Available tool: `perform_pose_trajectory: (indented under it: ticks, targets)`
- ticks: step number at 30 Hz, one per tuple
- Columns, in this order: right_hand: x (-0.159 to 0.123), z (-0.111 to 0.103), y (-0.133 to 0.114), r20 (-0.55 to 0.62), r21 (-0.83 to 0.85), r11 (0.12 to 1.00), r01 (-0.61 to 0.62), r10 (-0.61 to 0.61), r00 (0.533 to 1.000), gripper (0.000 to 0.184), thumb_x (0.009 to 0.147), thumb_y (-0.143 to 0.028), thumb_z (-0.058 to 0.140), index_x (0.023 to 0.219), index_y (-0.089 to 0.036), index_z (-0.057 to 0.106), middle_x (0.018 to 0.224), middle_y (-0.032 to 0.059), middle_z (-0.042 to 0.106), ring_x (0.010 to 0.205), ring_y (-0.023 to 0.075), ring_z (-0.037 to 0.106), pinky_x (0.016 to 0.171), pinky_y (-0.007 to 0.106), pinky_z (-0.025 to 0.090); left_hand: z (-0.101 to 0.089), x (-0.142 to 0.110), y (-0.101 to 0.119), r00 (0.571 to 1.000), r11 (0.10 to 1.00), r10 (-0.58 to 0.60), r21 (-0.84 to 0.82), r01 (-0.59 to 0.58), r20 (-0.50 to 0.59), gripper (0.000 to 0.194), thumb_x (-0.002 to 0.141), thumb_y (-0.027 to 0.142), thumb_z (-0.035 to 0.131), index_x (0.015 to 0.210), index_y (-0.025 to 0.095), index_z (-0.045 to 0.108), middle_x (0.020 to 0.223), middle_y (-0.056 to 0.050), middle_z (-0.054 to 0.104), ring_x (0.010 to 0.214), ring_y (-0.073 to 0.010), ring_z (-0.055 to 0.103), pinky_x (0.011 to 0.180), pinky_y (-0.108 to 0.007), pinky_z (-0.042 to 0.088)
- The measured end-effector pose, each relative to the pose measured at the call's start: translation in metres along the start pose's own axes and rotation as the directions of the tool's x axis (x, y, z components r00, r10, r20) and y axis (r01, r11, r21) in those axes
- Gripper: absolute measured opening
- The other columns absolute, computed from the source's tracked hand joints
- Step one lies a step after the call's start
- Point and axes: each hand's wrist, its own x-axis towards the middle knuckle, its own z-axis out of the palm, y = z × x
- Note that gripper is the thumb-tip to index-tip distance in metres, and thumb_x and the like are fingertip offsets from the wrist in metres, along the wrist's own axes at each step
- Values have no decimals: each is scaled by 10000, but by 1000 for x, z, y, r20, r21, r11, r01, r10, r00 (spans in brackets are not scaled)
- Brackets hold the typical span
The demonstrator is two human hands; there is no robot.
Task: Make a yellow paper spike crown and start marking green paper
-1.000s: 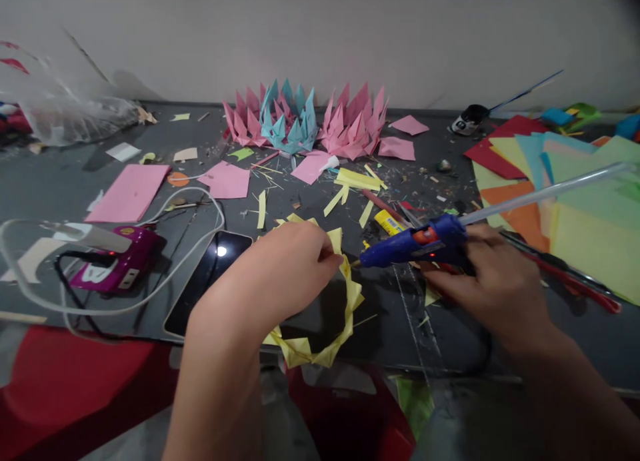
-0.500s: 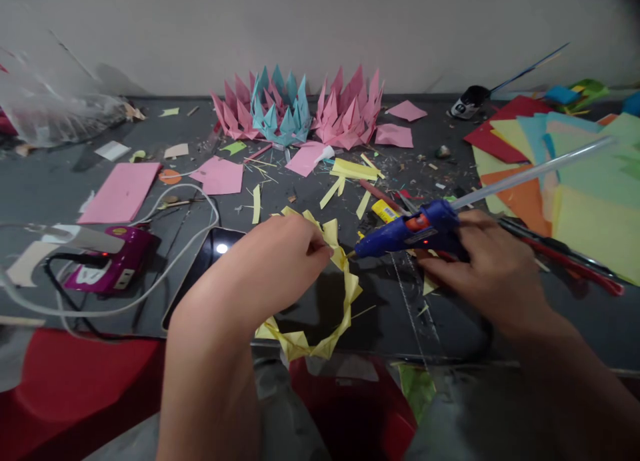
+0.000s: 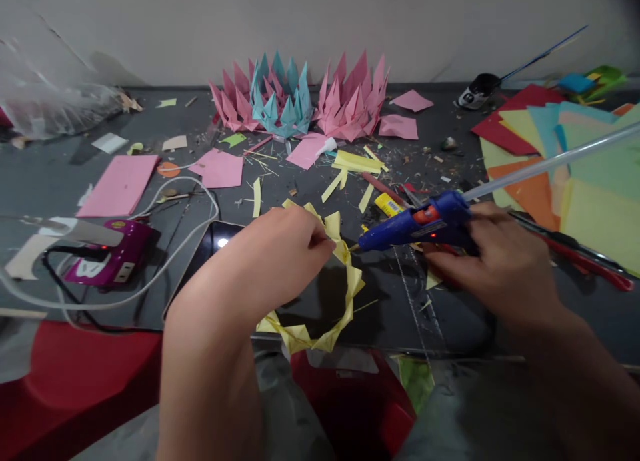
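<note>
A ring of folded yellow paper [image 3: 353, 291] stands at the table's front edge, with pointed folds round its outside. My left hand [image 3: 295, 254] is closed on the ring's upper right side, fingertips pinched; the hand covers the ring's left part. In my right hand [image 3: 505, 261] is a blue hot glue gun [image 3: 420, 226], its red light on and a long clear glue stick [image 3: 555, 161] out of its back. The gun's nozzle touches or nearly touches the yellow ring just right of my left fingertips; which one I cannot tell.
Pink and blue origami rings [image 3: 283, 108] stand by the wall, another pink one [image 3: 353, 104] beside them. A purple power adapter [image 3: 113, 254] with cables and a phone [image 3: 200, 261] lie left. Coloured paper sheets [image 3: 600, 208] and a paint pot [image 3: 477, 91] are right. Paper scraps litter the table.
The camera view has shifted slightly. Both hands, the yellow ring and the glue gun keep nearly the same positions, with the nozzle still at the ring.
</note>
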Motion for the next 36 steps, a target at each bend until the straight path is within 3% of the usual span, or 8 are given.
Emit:
perform_pose_trajectory:
  ticks: [12,19,24,36]
  targets:
    - [0,0,1,-10,-20,999,38,-38,999,184,824,-334,488,893,-166,518,837,97,623,746,219,629,613,301,491,-1,0,2,1000,1000,-23,14,23,-1,273,774,326,428,623,185,608,579,-18,567,477,-109,424,474,-258,257]
    - [-1,0,0,23,20,999,-25,25,999,186,821,-351,482,892,-187,535,859,88,628,779,222,631,649,317,503,-1,1,2,1000,1000,-11,17,11,5,273,777,323,438,592,188,586,571,-9,550,461,-102,397,470,-264,244]
    - [-2,0,2,9,9,999,38,-38,999,203,845,-347,470,916,-163,519,855,102,616,784,223,622,646,306,492,-1,1,2,1000,1000,-13,21,13,10,273,778,315,438,577,185,569,548,-9,517,460,-103,382,478,-269,233]
    - [-2,-2,4,26,1,999,50,-50,998,198,866,-351,451,896,-166,517,870,99,607,768,209,616,636,285,485,0,1,3,1000,999,-15,47,15,-12,273,772,315,440,573,178,568,549,-9,517,459,-96,373,463,-265,234]
